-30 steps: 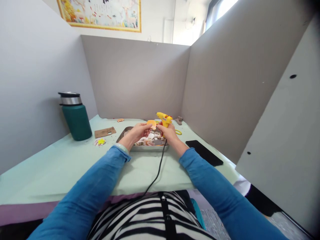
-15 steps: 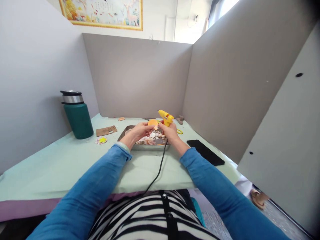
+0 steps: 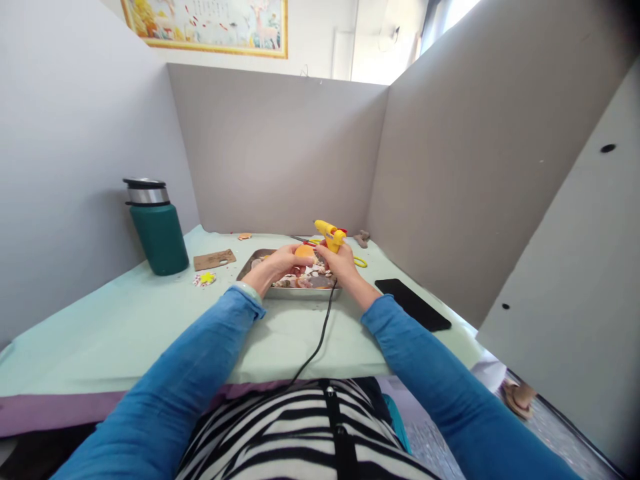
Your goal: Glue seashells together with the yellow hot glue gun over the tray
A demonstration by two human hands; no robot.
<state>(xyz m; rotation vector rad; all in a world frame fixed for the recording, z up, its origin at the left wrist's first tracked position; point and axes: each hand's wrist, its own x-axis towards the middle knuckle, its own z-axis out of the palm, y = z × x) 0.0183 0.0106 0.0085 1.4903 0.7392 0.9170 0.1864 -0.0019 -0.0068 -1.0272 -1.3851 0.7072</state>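
A round, flat orange piece (image 3: pixel 304 251) is held in my left hand (image 3: pixel 281 262), whose fingers are closed on its edge above the tray. My right hand (image 3: pixel 341 261) is wrapped round the handle of a yellow glue gun (image 3: pixel 329 233), its nozzle pointing up and to the left. A black cord (image 3: pixel 323 333) runs down from the glue gun toward my body. Below both hands lies a metal tray (image 3: pixel 295 294) with shells and pale fragments (image 3: pixel 313 272) in it. My fingers hide part of the orange piece and of the tray.
At the left stand a green bottle (image 3: pixel 159 237), a brown cardboard piece (image 3: pixel 214 260) and a small piece with a yellow star (image 3: pixel 205 279). Scissors with yellow handles (image 3: pixel 360 263) lie behind my right hand. A black flat object (image 3: pixel 413 305) rests at the right. Grey partitions (image 3: pixel 280 147) surround the table.
The orange piece has tipped and sits slightly lower, and the white bit seen under it before is hidden now. My right hand still holds the glue gun. The view has shifted slightly.
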